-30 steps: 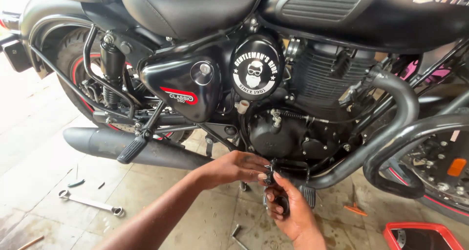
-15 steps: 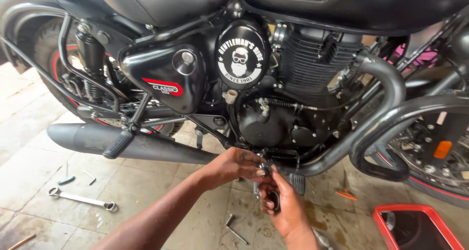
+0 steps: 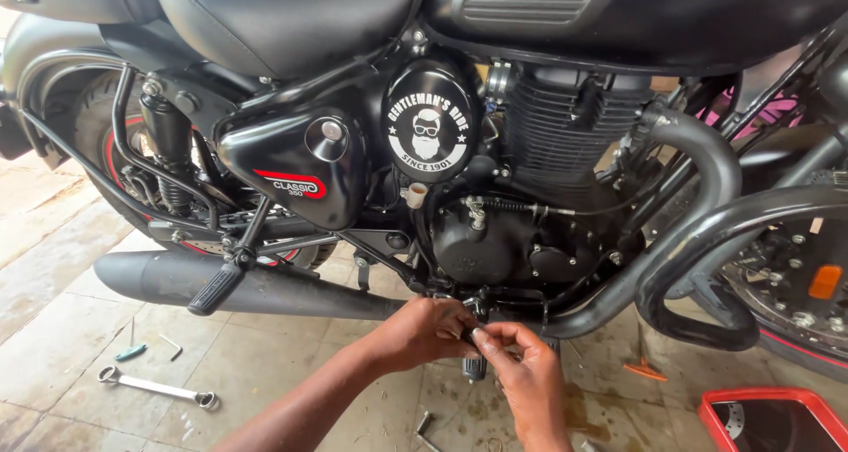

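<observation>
The motorcycle [image 3: 495, 178] stands on the floor [image 3: 265, 364]. Both hands, left [image 3: 424, 333] and right [image 3: 526, 372], meet under its engine [image 3: 495, 240]. A spanner [image 3: 157, 387] lies at the floor's left, a tray [image 3: 768, 417] at the right corner.

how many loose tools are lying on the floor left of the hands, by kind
ring spanner: 1
green-handled screwdriver: 1
hex key: 1
total: 3
Both hands, left hand and right hand, are at the footrest, not on these.

Black motorcycle [image 3: 548, 107] (red stripe on side panel [image 3: 296, 174]); silver spanner [image 3: 157, 387]; red tray [image 3: 768, 417].
</observation>
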